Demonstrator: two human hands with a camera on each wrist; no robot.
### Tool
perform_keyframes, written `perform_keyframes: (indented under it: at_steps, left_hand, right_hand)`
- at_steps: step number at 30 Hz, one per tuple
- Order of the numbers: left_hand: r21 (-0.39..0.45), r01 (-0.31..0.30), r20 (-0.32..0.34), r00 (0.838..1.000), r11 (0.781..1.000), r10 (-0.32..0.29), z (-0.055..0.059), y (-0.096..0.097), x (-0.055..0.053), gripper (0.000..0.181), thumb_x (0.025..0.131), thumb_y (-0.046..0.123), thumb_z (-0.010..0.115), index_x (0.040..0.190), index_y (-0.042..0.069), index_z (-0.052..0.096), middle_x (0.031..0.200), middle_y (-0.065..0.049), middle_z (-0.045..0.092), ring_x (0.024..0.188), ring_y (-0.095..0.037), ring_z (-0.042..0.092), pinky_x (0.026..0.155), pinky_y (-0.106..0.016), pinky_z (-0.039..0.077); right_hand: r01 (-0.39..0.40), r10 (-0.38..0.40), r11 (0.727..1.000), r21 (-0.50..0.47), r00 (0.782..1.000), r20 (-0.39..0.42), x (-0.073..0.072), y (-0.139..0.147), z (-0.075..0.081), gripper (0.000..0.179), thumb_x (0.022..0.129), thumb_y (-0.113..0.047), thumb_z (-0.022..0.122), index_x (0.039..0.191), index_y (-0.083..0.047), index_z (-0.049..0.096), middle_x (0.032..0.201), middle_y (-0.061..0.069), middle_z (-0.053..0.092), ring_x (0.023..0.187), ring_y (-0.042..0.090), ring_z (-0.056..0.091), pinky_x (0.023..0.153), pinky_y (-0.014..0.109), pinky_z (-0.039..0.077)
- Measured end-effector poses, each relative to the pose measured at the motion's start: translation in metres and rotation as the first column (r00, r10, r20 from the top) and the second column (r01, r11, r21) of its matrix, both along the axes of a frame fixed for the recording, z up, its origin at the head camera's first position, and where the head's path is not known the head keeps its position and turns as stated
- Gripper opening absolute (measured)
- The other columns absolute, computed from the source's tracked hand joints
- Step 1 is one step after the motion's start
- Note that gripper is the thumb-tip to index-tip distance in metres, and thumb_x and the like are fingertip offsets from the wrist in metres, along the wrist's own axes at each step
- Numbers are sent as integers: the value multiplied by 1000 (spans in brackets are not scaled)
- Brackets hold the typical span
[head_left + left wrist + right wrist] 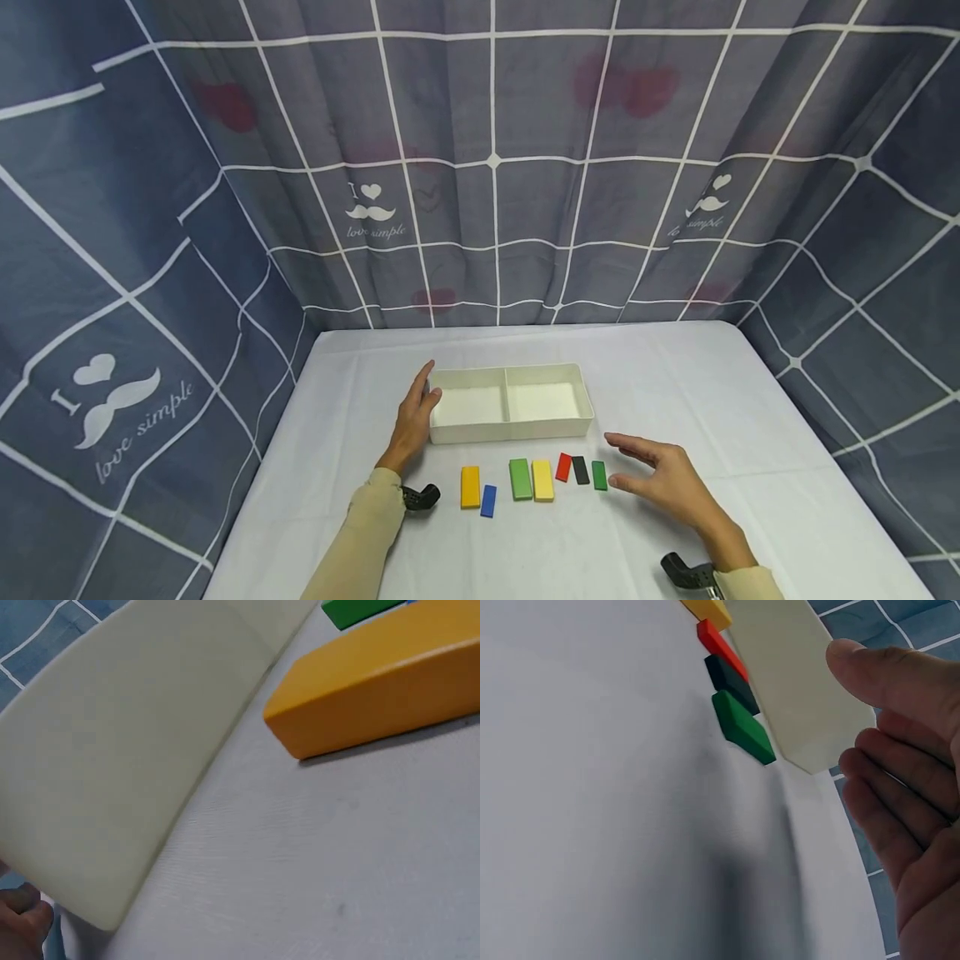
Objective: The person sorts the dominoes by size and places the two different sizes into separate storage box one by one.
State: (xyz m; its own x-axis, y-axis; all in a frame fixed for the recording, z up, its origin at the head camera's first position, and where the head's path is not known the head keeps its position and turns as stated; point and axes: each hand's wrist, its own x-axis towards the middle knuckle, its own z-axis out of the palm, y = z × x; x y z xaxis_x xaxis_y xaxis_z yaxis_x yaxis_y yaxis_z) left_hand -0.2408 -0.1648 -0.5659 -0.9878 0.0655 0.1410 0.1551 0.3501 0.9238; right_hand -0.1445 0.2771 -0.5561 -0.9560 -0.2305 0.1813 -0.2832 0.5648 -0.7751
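A cream two-compartment box (512,431) stands on the white table with nothing in either compartment. At its left end is my left hand (411,421), fingers stretched along the outer side and thumb at the rim. The left wrist view shows the box's wall (142,742) close by and a little of the fingers (22,922). My right hand (667,479) hovers right of a small dark green block (599,476), thumb and fingers apart, holding nothing. Beside that block lie a black block (581,470) and a red block (563,467).
Farther left in the row are a pale yellow block (543,481), a light green block (520,479), a blue block (488,502) and an orange-yellow block (470,487). A grey-blue checked curtain (450,200) encloses the table (660,367) at the back and sides.
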Motion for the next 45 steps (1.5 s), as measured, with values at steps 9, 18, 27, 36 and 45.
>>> perform_keyframes:
  at_steps: [9, 18, 27, 36, 45]
  left_hand:
    - [65, 28, 12, 1000, 997, -29, -7, 4, -3, 63, 115, 36, 39, 176, 23, 28, 184, -12, 20, 170, -37, 17, 138, -60, 14]
    - [105, 62, -11, 998, 993, -61, -10, 6, -3, 69, 109, 18, 40, 176, 19, 26, 184, -10, 18, 171, -36, 13, 137, -62, 11]
    - [129, 91, -26, 996, 987, -89, -17, 4, -4, 76, 104, 7, 37, 177, 21, 22, 185, -9, 16, 171, -35, 13, 138, -61, 11]
    - [147, 90, -31, 996, 985, -86, -21, 4, -4, 81, 99, 2, 34, 176, 27, 25, 183, -10, 21, 170, -38, 18, 137, -61, 15]
    - [129, 54, -23, 998, 990, -51, -23, 4, -3, 84, 96, 0, 35, 175, 26, 29, 182, -10, 25, 169, -37, 20, 137, -63, 14]
  right_hand:
    - [-38, 38, 999, -2, 998, 46, 4, -4, -9, 59, 83, -18, 96, 138, -11, 77, 136, 3, 78, 130, 9, 70, 107, 10, 48]
    - [-25, 17, 995, 99, 996, 84, 7, -7, -19, 63, 79, -25, 99, 139, -23, 77, 137, -13, 77, 136, 15, 68, 112, 16, 47]
    - [-2, -9, 990, 139, 997, 78, 8, -8, -27, 66, 79, -24, 99, 141, -27, 75, 140, -15, 75, 138, 18, 67, 115, 23, 50]
    - [2, -11, 988, 156, 998, 54, 8, -5, -28, 63, 81, -12, 95, 139, -27, 77, 137, -17, 76, 135, 15, 68, 113, 26, 53]
    - [24, -28, 987, 157, 999, 17, 9, -8, -31, 60, 80, -15, 97, 137, -27, 78, 134, -17, 77, 131, 13, 70, 110, 29, 56]
